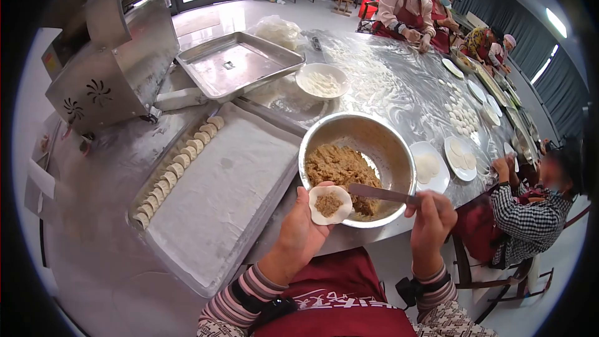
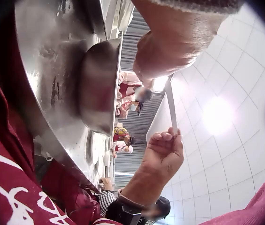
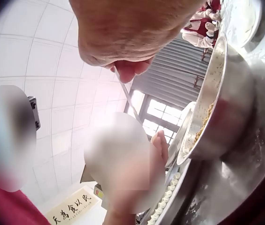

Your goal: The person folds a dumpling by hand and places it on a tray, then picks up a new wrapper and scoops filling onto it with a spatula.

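My left hand [image 1: 307, 221] cups a round dumpling wrapper [image 1: 329, 205] with a dab of brown filling in its middle, just in front of a steel bowl [image 1: 357, 168] of minced filling. My right hand [image 1: 430, 212] pinches the handle of a flat spatula [image 1: 384, 194] whose blade reaches over the bowl's near rim toward the wrapper. The left wrist view shows the right hand [image 2: 163, 152] holding the thin spatula [image 2: 171, 105] from below, beside the bowl [image 2: 99, 89]. In the right wrist view the spatula [image 3: 126, 96] and bowl [image 3: 219, 103] appear.
A floured tray [image 1: 224, 193] at my left holds a row of folded dumplings [image 1: 178, 165] along its far edge. Behind stand an empty steel tray [image 1: 240, 65], a dough machine [image 1: 112, 56], a white bowl [image 1: 321, 81] and plates of wrappers [image 1: 458, 156]. Other people sit along the table.
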`<state>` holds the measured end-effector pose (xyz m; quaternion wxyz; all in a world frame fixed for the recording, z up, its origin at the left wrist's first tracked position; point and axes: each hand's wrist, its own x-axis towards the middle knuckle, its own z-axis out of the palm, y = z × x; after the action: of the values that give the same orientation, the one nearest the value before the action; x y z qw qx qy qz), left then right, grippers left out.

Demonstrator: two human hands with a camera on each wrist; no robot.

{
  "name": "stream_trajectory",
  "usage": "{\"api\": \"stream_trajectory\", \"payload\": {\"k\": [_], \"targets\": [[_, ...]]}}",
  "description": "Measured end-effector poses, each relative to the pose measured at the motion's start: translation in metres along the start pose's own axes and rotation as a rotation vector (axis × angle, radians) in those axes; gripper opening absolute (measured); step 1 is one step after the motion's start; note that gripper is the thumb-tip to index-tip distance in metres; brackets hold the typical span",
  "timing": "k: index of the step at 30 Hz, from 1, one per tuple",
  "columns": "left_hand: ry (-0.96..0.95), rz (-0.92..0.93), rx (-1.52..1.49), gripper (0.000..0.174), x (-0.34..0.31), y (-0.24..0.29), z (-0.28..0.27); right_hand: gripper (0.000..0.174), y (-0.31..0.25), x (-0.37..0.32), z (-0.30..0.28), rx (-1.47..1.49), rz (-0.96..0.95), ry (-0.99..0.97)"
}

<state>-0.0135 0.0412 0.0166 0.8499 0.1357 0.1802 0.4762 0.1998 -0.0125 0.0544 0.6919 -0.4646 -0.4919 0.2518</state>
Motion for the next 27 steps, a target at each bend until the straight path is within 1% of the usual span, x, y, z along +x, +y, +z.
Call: {"api": "stream_trajectory", "payload": {"k": [1, 2, 5, 6, 8, 10, 11, 12, 15, 18, 19, 21, 23, 24, 27], "targets": [[-0.003, 0.008, 0.002, 0.059, 0.002, 0.0, 0.0, 0.01, -0.005, -0.004, 0.003, -0.202, -0.271, -0.076], [-0.003, 0.038, -0.016, 0.057, 0.004, 0.0, -0.001, 0.01, -0.012, -0.01, 0.008, -0.3, -0.392, -0.143], [0.007, 0.093, -0.055, 0.056, 0.007, -0.001, 0.005, 0.013, -0.015, -0.021, 0.018, -0.646, -0.778, -0.431], [0.022, 0.114, -0.075, 0.056, 0.007, -0.002, 0.007, 0.013, -0.014, -0.025, 0.021, -0.646, -0.779, -0.43], [0.009, 0.123, -0.099, 0.056, 0.008, -0.004, 0.006, 0.02, -0.008, -0.034, 0.025, -0.828, -0.919, -0.538], [-0.001, 0.133, -0.125, 0.056, 0.01, -0.007, 0.003, 0.022, -0.005, -0.042, 0.026, -0.837, -0.943, -0.555], [0.026, 0.138, -0.116, 0.056, 0.012, -0.009, 0.0, 0.025, -0.004, -0.045, 0.026, -0.847, -0.965, -0.573], [0.052, 0.143, -0.107, 0.056, 0.013, -0.01, -0.001, 0.023, -0.006, -0.048, 0.027, -0.834, -0.931, -0.601], [0.086, 0.123, -0.058, 0.056, 0.011, -0.01, -0.001, 0.021, -0.011, -0.05, 0.025, -0.826, -0.943, -0.614], [0.095, 0.098, -0.044, 0.057, 0.008, -0.008, 0.003, 0.022, -0.013, -0.042, 0.026, -0.858, -0.97, -0.565], [0.095, 0.093, -0.041, 0.057, 0.008, -0.009, 0.004, 0.022, -0.012, -0.041, 0.027, -0.88, -0.995, -0.542], [0.041, 0.101, -0.053, 0.057, 0.009, -0.009, 0.006, 0.024, -0.009, -0.041, 0.026, -0.875, -0.981, -0.557], [0.024, 0.095, -0.034, 0.057, 0.01, -0.009, 0.003, 0.022, -0.009, -0.044, 0.025, -0.794, -0.988, -0.645], [0.007, 0.09, -0.019, 0.057, 0.01, -0.009, 0.001, 0.018, -0.008, -0.045, 0.024, -0.765, -1.02, -0.605], [0.051, 0.091, 0.012, 0.057, 0.01, -0.009, 0.001, 0.019, -0.016, -0.042, 0.021, -0.773, -1.0, -0.584]]}}
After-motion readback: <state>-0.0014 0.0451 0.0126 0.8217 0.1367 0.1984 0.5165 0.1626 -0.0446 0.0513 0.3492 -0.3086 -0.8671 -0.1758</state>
